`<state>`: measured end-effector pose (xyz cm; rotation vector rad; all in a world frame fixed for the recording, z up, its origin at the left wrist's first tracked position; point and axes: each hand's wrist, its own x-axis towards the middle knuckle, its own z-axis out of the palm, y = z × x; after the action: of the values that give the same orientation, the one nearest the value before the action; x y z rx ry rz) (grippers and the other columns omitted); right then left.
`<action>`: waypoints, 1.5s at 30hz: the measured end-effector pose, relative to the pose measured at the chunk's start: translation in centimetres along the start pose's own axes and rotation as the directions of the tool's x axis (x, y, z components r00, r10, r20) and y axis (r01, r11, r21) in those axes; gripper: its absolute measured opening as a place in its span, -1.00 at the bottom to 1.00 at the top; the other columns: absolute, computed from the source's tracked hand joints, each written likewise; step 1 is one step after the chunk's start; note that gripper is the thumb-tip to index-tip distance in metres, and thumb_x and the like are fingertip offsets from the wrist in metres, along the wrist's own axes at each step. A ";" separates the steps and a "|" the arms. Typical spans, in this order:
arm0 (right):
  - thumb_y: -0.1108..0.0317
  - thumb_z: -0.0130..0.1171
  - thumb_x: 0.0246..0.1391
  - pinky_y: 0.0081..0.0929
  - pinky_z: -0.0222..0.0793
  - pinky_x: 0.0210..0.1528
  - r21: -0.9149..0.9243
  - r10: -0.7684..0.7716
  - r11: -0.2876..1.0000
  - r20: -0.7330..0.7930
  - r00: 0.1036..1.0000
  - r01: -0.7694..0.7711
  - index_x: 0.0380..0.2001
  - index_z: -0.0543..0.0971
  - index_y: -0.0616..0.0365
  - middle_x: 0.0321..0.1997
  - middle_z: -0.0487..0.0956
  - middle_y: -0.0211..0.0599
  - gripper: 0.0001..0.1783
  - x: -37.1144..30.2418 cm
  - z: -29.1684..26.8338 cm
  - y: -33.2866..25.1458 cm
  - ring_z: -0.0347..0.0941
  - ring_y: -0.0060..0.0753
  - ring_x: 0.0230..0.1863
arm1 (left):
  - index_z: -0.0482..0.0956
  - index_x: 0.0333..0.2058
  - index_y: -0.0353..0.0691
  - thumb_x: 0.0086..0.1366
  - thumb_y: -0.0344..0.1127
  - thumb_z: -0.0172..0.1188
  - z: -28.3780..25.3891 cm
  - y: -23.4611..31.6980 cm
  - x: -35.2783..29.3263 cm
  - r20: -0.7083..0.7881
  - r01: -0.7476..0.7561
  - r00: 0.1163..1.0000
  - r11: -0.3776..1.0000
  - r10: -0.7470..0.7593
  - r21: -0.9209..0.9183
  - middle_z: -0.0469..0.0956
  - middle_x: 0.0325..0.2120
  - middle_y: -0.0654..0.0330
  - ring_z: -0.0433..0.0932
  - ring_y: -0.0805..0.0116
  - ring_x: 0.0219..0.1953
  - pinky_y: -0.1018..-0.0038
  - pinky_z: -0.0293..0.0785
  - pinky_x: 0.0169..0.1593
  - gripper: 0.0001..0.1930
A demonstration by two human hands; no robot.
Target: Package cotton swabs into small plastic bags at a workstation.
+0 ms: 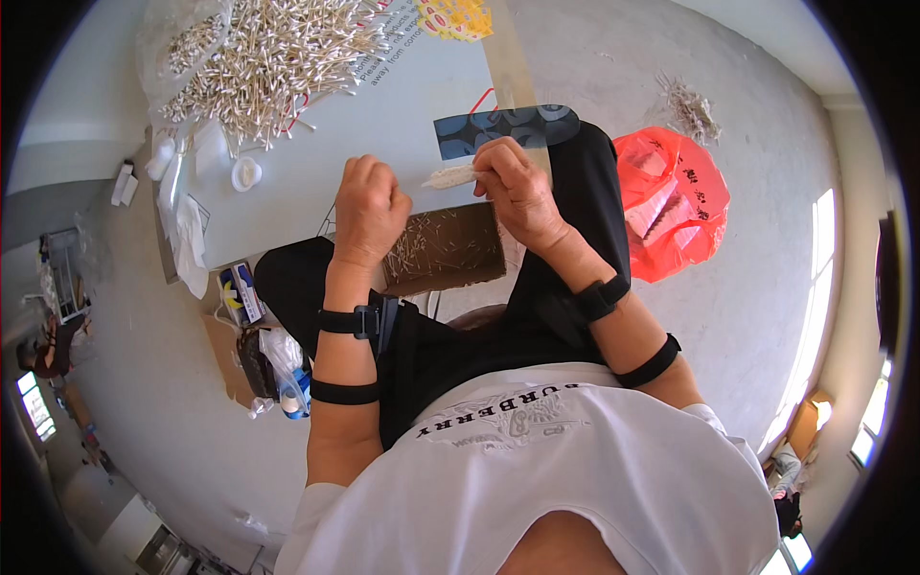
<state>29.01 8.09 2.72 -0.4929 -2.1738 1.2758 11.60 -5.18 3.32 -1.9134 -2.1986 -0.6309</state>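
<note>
My right hand (517, 196) is closed, its fingers pinching one end of a small, pale bundle of cotton swabs (448, 177) that points left over the table's near edge. To the left, my left hand (370, 206) is curled into a fist, apart from the bundle. Whatever its fingers may hold is hidden. Below and between both hands, an open cardboard box (450, 282) sits at my lap with loose cotton swabs (436, 244) scattered inside. A dark strip with round patterns (503, 129) lies just beyond my right hand.
A big heap of cotton swabs (278, 62) covers the far left of the grey table (402, 115), near a small white round container (246, 173). Yellow printed packaging (455, 17) lies at the far edge. On the floor at right are a red plastic bag (671, 206) and scattered swabs (692, 107).
</note>
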 end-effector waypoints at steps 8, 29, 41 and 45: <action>0.72 0.08 0.03 -0.38 0.56 -0.29 -0.194 -0.317 0.928 0.045 0.947 0.320 -0.32 0.43 0.24 -0.07 0.47 -0.15 -0.82 0.1 -0.8 -2.2 0.54 0.02 -0.27 | 0.50 -0.04 -0.35 0.27 0.09 0.24 -0.5 3.5 1.4 0.710 0.404 0.595 -0.623 -0.377 -0.670 0.61 -0.23 0.02 0.64 0.29 -0.37 0.41 0.61 -0.21 -0.44; 0.46 0.38 -0.05 -0.50 0.38 -0.03 0.405 0.147 0.894 0.135 0.980 -0.190 -0.18 0.61 0.27 -0.23 0.61 -0.31 -0.69 0.9 -2.2 -4.9 0.46 -0.51 -0.20 | 0.65 -0.31 -0.24 -0.08 -0.39 0.50 -3.7 6.7 3.5 -0.180 0.047 0.924 0.565 -0.338 -0.824 0.62 -0.32 0.25 0.55 0.28 -0.12 0.43 0.49 -0.03 -0.69; 0.55 0.34 -0.15 -0.41 0.42 -0.10 0.263 -0.047 0.964 0.012 0.999 0.042 -0.23 0.61 0.29 -0.20 0.63 -0.17 -0.68 1.0 -1.6 -4.4 0.53 -0.29 -0.19 | 0.68 -0.36 -0.19 -0.10 -0.34 0.51 -4.5 6.6 4.3 -0.145 0.026 0.961 0.599 -0.235 -0.800 0.62 -0.36 0.29 0.49 0.25 -0.08 0.38 0.46 0.00 -0.72; 0.48 0.37 -0.11 -0.47 0.39 -0.25 0.207 -0.040 0.977 0.001 0.999 0.039 -0.27 0.62 0.28 -0.32 0.63 -0.30 -0.74 1.1 -1.6 -4.4 0.49 -0.46 -0.32 | 0.66 -0.24 -0.21 -0.08 -0.28 0.51 -3.9 5.9 4.0 -0.108 0.029 0.974 0.579 -0.201 -0.815 0.62 -0.26 0.24 0.48 0.28 -0.04 0.41 0.42 0.02 -0.62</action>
<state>29.04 7.64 7.51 -0.3602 -2.0150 1.4631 16.03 -2.58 9.60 -1.8780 -2.0684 -2.0614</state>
